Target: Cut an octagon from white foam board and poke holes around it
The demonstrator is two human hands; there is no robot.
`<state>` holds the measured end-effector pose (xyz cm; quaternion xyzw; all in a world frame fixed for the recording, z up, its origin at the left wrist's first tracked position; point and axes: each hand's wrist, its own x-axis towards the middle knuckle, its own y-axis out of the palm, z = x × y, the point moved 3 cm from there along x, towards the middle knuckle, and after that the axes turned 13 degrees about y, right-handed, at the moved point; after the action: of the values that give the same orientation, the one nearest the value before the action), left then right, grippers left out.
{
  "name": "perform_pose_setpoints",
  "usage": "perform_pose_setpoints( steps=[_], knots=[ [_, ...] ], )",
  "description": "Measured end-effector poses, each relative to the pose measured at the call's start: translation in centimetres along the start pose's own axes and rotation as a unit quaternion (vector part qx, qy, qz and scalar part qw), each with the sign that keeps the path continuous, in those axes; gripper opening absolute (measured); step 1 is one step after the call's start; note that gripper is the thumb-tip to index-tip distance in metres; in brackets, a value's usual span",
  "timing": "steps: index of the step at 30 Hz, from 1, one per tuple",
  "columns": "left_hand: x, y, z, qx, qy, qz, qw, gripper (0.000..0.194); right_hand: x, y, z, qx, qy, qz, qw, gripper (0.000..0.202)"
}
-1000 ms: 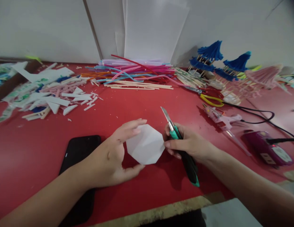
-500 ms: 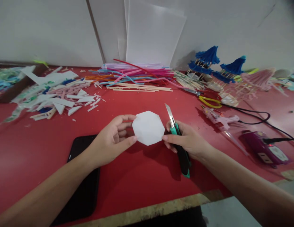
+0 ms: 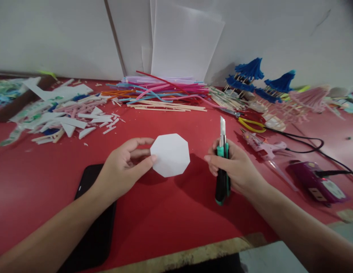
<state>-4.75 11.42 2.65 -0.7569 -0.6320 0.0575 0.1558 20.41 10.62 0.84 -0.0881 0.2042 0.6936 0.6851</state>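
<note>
Between the thumb and fingers of my left hand (image 3: 131,161) is a white octagonal piece of card (image 3: 171,155), pinched at its left edge and raised over the red table (image 3: 153,220). My right hand (image 3: 233,165) is closed around a black and green utility knife (image 3: 221,174). The knife's blade is out and points up, away from me. A gap separates the right hand from the card. Below my left forearm lies a black phone-like slab (image 3: 101,227), partly covered by the arm.
White and pink scraps (image 3: 71,117) are heaped at the left. Coloured sticks (image 3: 165,89) lie along the back, below white sheets (image 3: 184,41). To the right are small blue umbrella-like models (image 3: 250,70), yellow-handled scissors (image 3: 251,124), a pink glue gun (image 3: 263,146) and a purple socket box (image 3: 315,182).
My right hand has let go of the card's right edge and moved right with the knife, which now stands more upright. My left hand has shifted slightly left, carrying the card.
</note>
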Motion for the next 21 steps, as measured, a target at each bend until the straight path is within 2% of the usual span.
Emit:
perform_pose_setpoints(
  steps=[3, 7, 10, 15, 21],
  knots=[
    [0.0, 0.2, -0.1, 0.036, 0.006, 0.019, 0.999, 0.046, -0.6, 0.4, -0.1, -0.044, -0.013, 0.025, 0.999, 0.036],
    [-0.2, 0.4, -0.2, 0.031, 0.011, 0.039, 0.999, 0.046, -1.1, 1.0, -0.2, -0.117, -0.006, 0.075, 0.990, 0.035],
    [-0.2, 0.5, -0.2, 0.018, 0.008, 0.046, 0.999, 0.043, -1.1, 1.1, -0.2, -0.103, -0.001, 0.100, 0.990, 0.041],
    [0.0, 0.4, -0.2, -0.001, 0.009, 0.036, 0.999, 0.040, -0.4, 0.6, 0.0, 0.001, 0.004, 0.029, 1.000, 0.038],
    [0.1, 0.3, 0.1, -0.075, 0.029, 0.008, 0.997, 0.048, 0.2, 0.4, 0.0, 0.054, 0.050, 0.006, 0.997, 0.034]
  ],
)
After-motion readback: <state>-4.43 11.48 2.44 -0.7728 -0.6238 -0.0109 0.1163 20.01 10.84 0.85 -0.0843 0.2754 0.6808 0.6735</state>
